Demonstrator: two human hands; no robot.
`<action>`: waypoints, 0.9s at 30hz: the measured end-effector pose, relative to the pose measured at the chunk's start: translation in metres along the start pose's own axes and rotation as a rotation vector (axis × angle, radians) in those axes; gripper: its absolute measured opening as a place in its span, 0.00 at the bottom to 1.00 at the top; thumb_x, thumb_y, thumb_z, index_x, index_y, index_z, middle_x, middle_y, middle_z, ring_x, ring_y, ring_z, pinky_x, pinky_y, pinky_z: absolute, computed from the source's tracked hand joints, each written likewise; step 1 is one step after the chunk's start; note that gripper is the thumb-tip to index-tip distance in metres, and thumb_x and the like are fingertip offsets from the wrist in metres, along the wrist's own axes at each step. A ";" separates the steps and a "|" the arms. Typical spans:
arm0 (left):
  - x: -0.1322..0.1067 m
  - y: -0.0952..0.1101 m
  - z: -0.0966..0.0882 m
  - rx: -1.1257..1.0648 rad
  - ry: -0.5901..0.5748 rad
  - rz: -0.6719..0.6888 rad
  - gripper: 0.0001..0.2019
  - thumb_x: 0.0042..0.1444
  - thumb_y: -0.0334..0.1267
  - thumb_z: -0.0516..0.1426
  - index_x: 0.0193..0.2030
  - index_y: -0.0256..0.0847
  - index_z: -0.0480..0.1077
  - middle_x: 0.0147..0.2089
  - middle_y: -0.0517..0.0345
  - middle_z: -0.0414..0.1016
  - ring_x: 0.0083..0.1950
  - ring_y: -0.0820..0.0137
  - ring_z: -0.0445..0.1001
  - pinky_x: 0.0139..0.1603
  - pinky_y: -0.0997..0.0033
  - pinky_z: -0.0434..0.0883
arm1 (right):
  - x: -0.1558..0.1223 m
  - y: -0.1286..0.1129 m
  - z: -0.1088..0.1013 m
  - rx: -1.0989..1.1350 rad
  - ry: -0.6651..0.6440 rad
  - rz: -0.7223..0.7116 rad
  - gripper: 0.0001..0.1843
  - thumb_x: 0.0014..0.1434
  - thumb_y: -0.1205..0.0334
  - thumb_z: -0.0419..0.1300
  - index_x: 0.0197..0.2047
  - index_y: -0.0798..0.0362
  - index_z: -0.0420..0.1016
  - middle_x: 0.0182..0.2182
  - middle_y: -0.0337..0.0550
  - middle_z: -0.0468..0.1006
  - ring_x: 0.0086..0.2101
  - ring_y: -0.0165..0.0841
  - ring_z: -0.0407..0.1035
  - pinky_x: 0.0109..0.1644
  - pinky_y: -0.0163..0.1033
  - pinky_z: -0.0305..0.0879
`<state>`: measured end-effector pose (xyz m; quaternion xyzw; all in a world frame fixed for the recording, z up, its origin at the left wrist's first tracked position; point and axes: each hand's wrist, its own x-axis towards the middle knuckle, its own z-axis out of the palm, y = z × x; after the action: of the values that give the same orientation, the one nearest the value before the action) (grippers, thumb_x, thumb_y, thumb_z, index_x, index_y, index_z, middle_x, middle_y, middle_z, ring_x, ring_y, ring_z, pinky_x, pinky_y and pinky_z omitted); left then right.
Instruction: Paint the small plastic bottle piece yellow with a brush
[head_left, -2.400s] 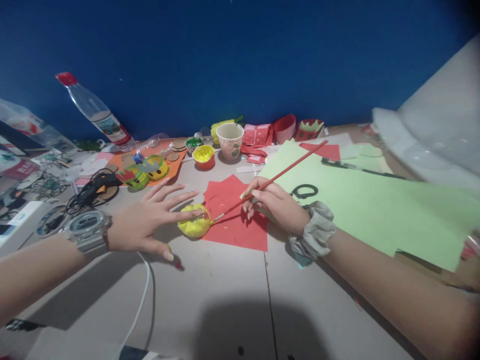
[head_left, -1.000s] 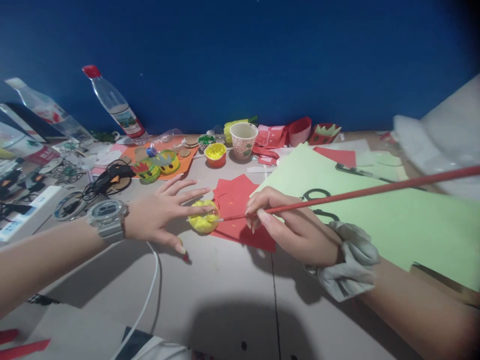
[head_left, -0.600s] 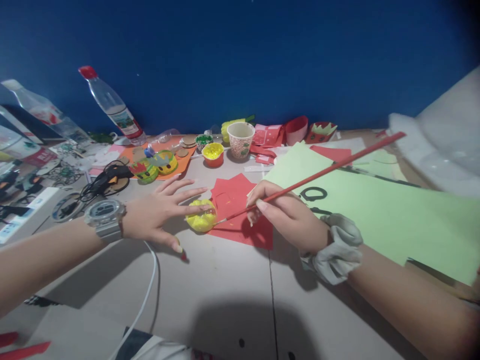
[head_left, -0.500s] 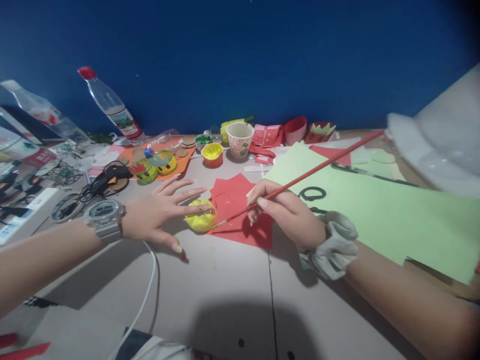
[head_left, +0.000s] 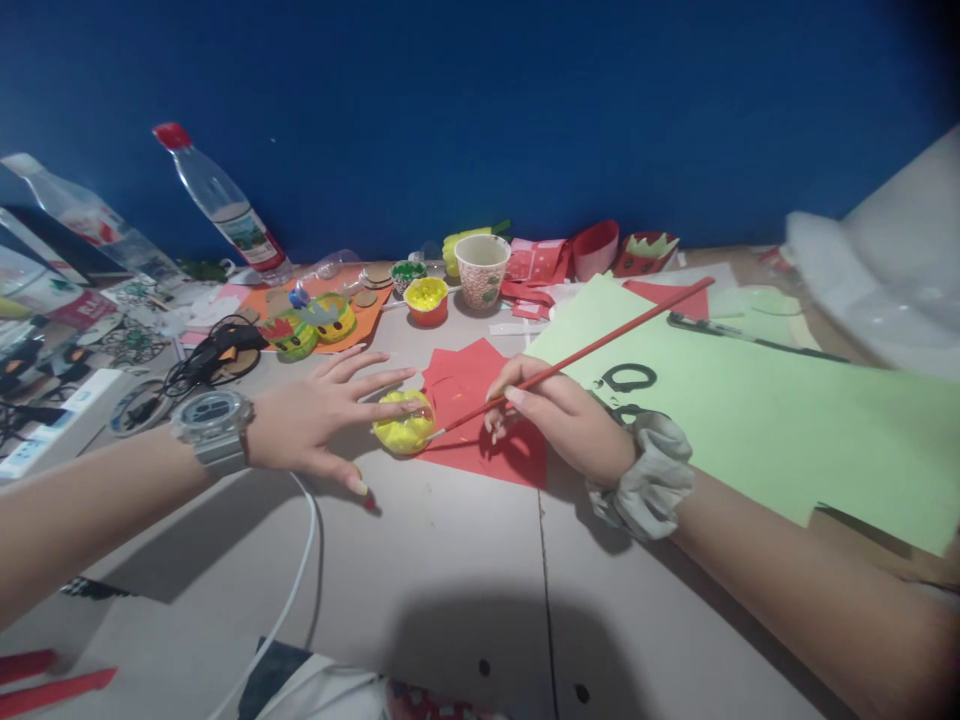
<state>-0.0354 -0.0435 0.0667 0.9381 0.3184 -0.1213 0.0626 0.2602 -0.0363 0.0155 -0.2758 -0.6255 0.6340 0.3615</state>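
My right hand [head_left: 551,405] grips a long red paintbrush [head_left: 622,330], its tip at the right side of a yellow-painted bottle base [head_left: 401,432]. The base is clear plastic with yellow over its ribs and lies at the left edge of a red paper sheet [head_left: 480,375]. My left hand [head_left: 330,410] is spread open, its index fingertip resting on the middle of the base. A small orange cup of yellow paint [head_left: 427,300] stands behind the red paper. Beside it are a patterned paper cup [head_left: 481,270] and a small container of green [head_left: 408,273].
Light green paper [head_left: 787,430] covers the right side, with black-handled scissors [head_left: 630,378] lying there. Painted yellow-green pieces [head_left: 330,318] sit on orange paper at left. Plastic bottles [head_left: 232,215], black cables [head_left: 214,355] and a power strip [head_left: 64,420] crowd the left. A white cable [head_left: 304,560] runs in front.
The paintbrush has tilted a little lower at its back end, and my right hand has shifted slightly left. My left fingertip stays on the yellow bottle base.
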 end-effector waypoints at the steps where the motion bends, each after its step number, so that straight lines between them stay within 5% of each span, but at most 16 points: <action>1: 0.000 0.000 0.000 0.002 -0.006 0.001 0.46 0.45 0.72 0.50 0.69 0.58 0.45 0.73 0.54 0.40 0.69 0.40 0.43 0.65 0.41 0.45 | 0.000 0.000 0.000 -0.023 -0.002 0.001 0.08 0.63 0.66 0.48 0.36 0.54 0.66 0.28 0.38 0.72 0.28 0.27 0.71 0.34 0.36 0.72; 17: 0.003 0.005 -0.002 0.007 0.015 -0.021 0.45 0.46 0.72 0.48 0.69 0.58 0.46 0.74 0.54 0.39 0.70 0.42 0.42 0.65 0.39 0.41 | -0.004 -0.013 0.003 -0.193 -0.055 -0.049 0.08 0.64 0.66 0.46 0.37 0.53 0.66 0.31 0.38 0.71 0.31 0.27 0.71 0.38 0.36 0.69; 21: 0.005 0.005 -0.004 0.002 0.018 -0.023 0.45 0.47 0.72 0.49 0.69 0.57 0.46 0.74 0.54 0.38 0.70 0.42 0.42 0.66 0.40 0.41 | -0.004 -0.018 0.001 -0.401 -0.067 -0.061 0.08 0.64 0.67 0.46 0.37 0.53 0.66 0.30 0.37 0.71 0.32 0.28 0.71 0.38 0.36 0.67; 27: 0.011 0.001 -0.001 -0.035 0.082 -0.067 0.43 0.50 0.71 0.45 0.69 0.55 0.45 0.74 0.54 0.34 0.71 0.41 0.39 0.66 0.38 0.37 | -0.009 -0.032 -0.004 -0.612 -0.047 -0.383 0.09 0.62 0.69 0.46 0.38 0.51 0.66 0.29 0.40 0.72 0.29 0.29 0.67 0.34 0.37 0.66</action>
<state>-0.0262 -0.0372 0.0651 0.9298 0.3542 -0.0791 0.0617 0.2727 -0.0424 0.0459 -0.2344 -0.8348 0.3445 0.3598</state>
